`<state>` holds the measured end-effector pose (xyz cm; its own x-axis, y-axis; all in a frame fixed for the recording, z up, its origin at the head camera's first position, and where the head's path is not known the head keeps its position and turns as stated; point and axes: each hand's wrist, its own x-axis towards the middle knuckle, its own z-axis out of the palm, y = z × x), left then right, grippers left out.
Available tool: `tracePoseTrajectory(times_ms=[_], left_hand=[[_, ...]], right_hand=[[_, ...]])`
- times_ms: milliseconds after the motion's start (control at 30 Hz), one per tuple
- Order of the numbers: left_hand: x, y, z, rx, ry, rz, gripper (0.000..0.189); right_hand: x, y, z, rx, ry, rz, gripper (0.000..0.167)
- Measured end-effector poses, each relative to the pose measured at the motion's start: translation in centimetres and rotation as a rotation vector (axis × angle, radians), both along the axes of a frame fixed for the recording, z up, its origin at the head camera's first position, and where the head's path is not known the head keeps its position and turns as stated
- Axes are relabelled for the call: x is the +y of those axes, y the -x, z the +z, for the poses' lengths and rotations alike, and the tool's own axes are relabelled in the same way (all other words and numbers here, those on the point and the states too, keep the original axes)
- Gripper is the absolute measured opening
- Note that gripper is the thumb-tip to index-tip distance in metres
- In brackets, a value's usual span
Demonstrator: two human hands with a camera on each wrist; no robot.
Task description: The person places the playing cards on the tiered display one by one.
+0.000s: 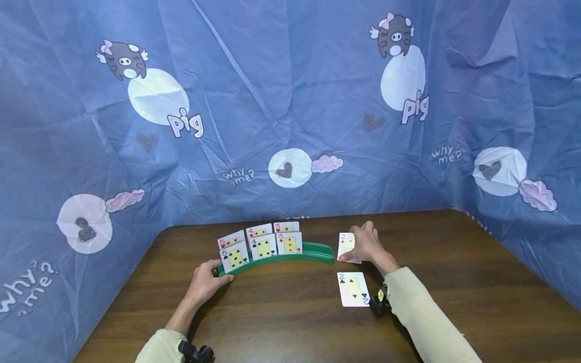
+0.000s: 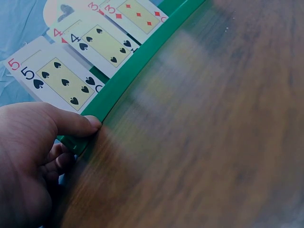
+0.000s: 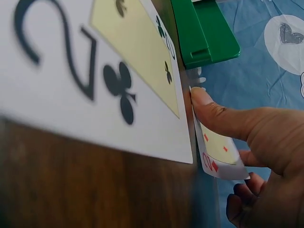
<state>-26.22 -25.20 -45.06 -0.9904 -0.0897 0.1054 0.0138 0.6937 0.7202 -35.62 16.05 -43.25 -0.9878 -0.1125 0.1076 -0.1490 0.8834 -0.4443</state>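
Observation:
A curved green card holder [image 1: 317, 253] stands on the table. My left hand [image 1: 205, 284] grips its left end, thumb on the front face [image 2: 90, 124] and fingers behind. Playing cards stand in two rows there: the five of spades [image 1: 235, 257], four of spades [image 1: 263, 247] and three of diamonds [image 1: 289, 243] in front, with a red five, four and three partly hidden behind. Past the holder's right end, my right hand [image 1: 368, 245] pinches the two of diamonds [image 3: 216, 142] between thumb and fingers, covering part of it. The card bows slightly.
The two of clubs [image 1: 353, 289] lies face up on the brown wooden table [image 1: 281, 317], just in front of my right hand and under the forearm's left side. A blue printed cloth [image 1: 254, 101] hangs along the table's back and sides.

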Motion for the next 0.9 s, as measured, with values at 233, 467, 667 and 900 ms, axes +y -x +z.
tracePoseTrajectory(times_ms=[233, 467, 667, 900], left_hand=[[0.1, -0.1, 0.0, 0.004, -0.004, -0.005, 0.042], [0.0, -0.1, -0.2, 0.019, 0.0, -0.002, 0.041], [0.0, 0.0, -0.1, 0.011, -0.006, 0.0, 0.041], [0.0, 0.0, -0.1, 0.008, -0.003, 0.003, 0.041]], right_hand=[[0.4, -0.2, 0.1, 0.04, -0.021, 0.001, 0.09], [0.5, -0.5, 0.9, 0.059, -0.062, 0.019, 0.078], [0.7, -1.3, 1.4, 0.176, 0.016, 0.065, 0.045], [1.4, -1.1, 1.9, 0.235, 0.111, 0.141, 0.027]])
